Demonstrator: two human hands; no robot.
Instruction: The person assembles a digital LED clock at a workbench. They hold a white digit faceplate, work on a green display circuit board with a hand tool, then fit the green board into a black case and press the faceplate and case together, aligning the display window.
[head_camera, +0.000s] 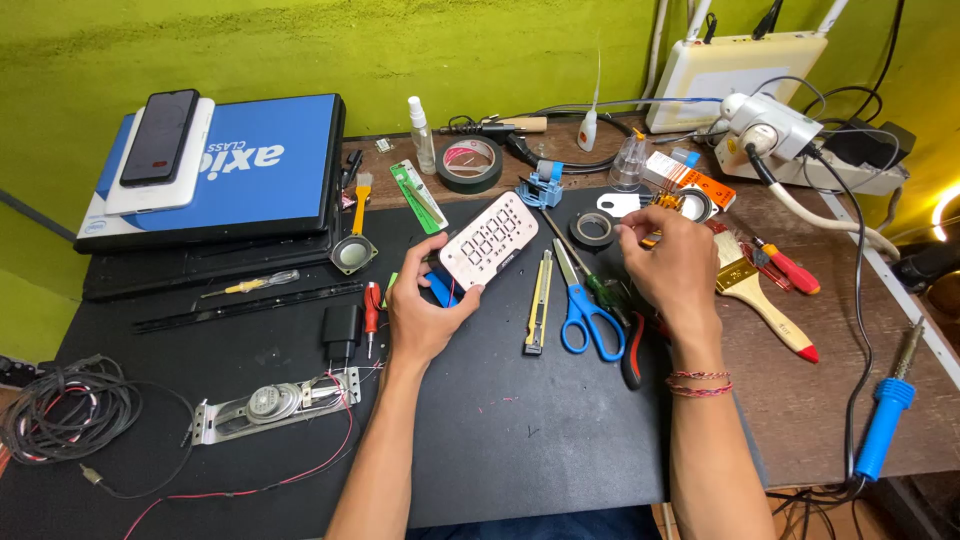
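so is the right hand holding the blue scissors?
No. The right hand hovers above the bench, while the blue scissors lie untouched on the black mat.

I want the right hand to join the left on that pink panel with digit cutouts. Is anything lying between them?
Yes. The blue-handled scissors, a green-handled screwdriver and a yellow utility knife lie on the black mat between the right hand and the pink panel held by the left hand.

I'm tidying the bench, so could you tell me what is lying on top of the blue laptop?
On the blue laptop lies a white slab, with a black phone on it. The phone covers most of the slab, so its face is hidden.
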